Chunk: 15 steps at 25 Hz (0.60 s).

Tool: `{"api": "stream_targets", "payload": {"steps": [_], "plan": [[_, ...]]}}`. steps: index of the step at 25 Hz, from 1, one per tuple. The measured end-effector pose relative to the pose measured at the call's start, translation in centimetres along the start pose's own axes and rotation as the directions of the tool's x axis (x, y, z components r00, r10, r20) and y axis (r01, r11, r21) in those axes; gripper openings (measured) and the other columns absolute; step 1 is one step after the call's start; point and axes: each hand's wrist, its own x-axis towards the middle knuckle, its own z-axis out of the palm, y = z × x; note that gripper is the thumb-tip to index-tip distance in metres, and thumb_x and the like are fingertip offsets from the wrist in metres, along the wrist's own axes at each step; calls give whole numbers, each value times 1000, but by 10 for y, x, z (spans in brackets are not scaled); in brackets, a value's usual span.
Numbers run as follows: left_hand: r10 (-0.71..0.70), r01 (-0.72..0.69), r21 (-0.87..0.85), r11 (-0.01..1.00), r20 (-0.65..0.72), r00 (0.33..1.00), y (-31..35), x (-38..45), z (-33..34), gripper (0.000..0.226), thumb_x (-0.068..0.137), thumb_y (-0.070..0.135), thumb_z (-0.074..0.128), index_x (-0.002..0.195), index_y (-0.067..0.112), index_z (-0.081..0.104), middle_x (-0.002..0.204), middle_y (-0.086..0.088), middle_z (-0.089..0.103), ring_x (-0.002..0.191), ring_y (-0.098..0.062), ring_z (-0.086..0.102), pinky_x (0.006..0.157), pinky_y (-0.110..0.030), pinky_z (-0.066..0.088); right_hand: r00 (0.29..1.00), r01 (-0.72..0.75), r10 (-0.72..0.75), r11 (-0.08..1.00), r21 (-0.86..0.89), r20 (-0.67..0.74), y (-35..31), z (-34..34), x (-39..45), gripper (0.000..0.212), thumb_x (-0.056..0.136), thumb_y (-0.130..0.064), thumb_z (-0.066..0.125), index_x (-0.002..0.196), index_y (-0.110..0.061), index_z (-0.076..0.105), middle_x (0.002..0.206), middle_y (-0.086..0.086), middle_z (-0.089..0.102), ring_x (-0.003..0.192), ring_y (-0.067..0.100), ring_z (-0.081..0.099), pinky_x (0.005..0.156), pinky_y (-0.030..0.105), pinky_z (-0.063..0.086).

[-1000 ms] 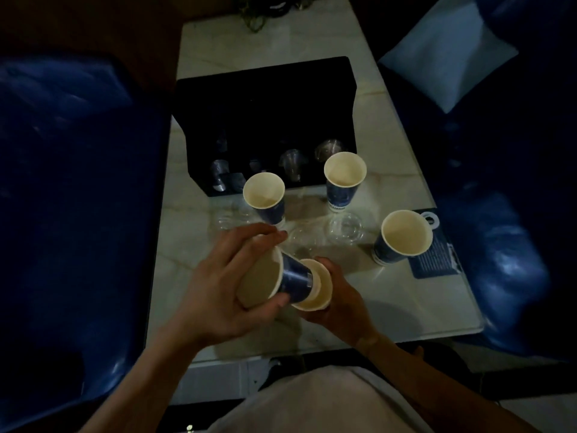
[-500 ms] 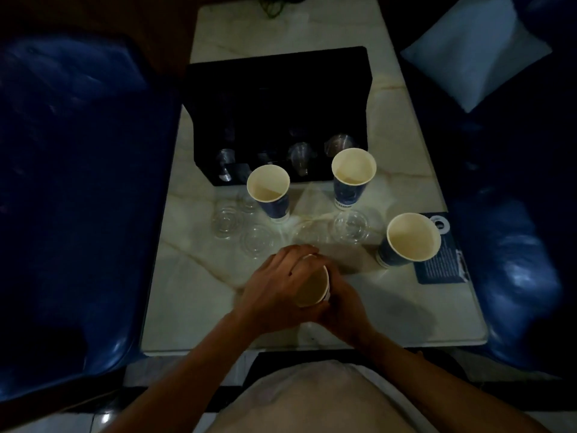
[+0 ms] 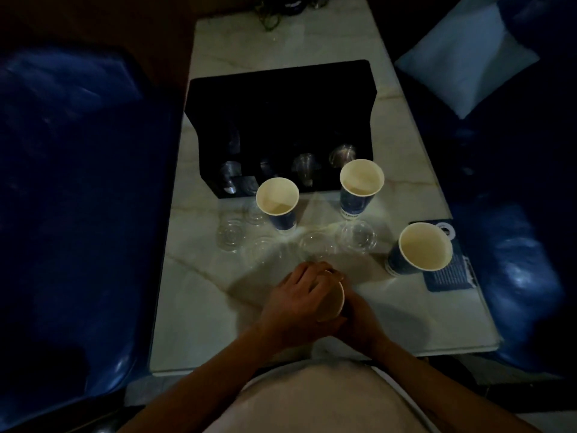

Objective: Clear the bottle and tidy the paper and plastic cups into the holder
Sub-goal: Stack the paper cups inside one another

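Note:
Both hands wrap nested blue paper cups (image 3: 331, 303) near the table's front edge; only the cream rim shows. My left hand (image 3: 296, 303) covers the cups from the left and top, my right hand (image 3: 359, 320) grips from the right. Three more blue paper cups stand upright: one (image 3: 278, 203) at centre left, one (image 3: 360, 187) in front of the holder, one (image 3: 421, 250) at the right. Several clear plastic cups (image 3: 357, 237) stand between them. The black cup holder (image 3: 281, 98) sits behind, with clear cups in its slots. No bottle is visible.
The marble table (image 3: 199, 307) runs away from me between dark blue seats (image 3: 78, 182). A blue card (image 3: 452, 273) lies under the right paper cup. A pale cushion (image 3: 465, 57) rests on the right seat. Cables lie at the table's far end.
The tilted cup in my left hand was pushed into the one in my right. Both hands have closed around the stacked cups and stay near the front edge.

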Motion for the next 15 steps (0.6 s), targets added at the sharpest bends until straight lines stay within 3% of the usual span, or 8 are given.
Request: {"api": "stream_targets", "payload": {"steps": [3, 5, 7, 9, 13, 15], "plan": [[-46, 56, -56, 997, 168, 985, -22, 11, -22, 73, 77, 75, 50, 139, 42, 31, 146, 10, 36, 132, -15, 37, 104, -40, 39, 1000, 18, -18, 1000, 9, -16, -3, 1, 3, 86, 61, -36, 89, 133, -32, 42, 129, -15, 51, 119, 2, 54, 90, -2, 35], [-11, 11, 3, 1000, 148, 989, -47, 28, -45, 66, 83, 69, 46, 140, 38, 34, 147, 5, 41, 132, -17, 41, 103, -42, 41, 999, 30, -30, 999, 12, -32, -5, 3, 5, 94, 56, -37, 91, 133, -41, 36, 132, -20, 50, 120, -9, 50, 96, 2, 36], [41, -41, 155, 987, 2, 999, -72, 53, -66, 59, 86, 63, 46, 133, 27, 48, 138, -2, 53, 125, -20, 47, 97, -45, 49, 999, 24, -25, 999, -24, -25, -4, 3, 5, 100, 57, -37, 92, 136, -43, 31, 133, -17, 52, 120, -4, 52, 99, 16, 42], [42, -33, 252, 967, -31, 999, -91, 81, -80, 59, 85, 59, 51, 130, 22, 52, 136, -7, 54, 125, -28, 49, 98, -49, 47, 1000, 21, -22, 998, -60, -16, -2, 3, 3, 102, 58, -37, 91, 138, -40, 28, 135, -12, 53, 121, 6, 54, 100, 29, 48], [-113, 48, 334, 941, 177, 978, -116, 111, -83, 77, 79, 63, 60, 146, 34, 34, 155, -7, 29, 142, -35, 24, 108, -58, 32, 1000, 17, -18, 997, -75, -1, -4, 2, 4, 101, 58, -39, 89, 135, -47, 26, 134, -12, 53, 120, 12, 55, 99, 39, 49], [-173, 104, 305, 947, 207, 963, -121, 115, -79, 81, 77, 60, 64, 148, 39, 29, 157, -7, 23, 142, -37, 19, 108, -62, 30, 1000, 10, -10, 998, -60, 1, -5, 2, 4, 100, 57, -42, 88, 134, -49, 25, 135, -11, 53, 121, 14, 55, 99, 39, 49]]}}
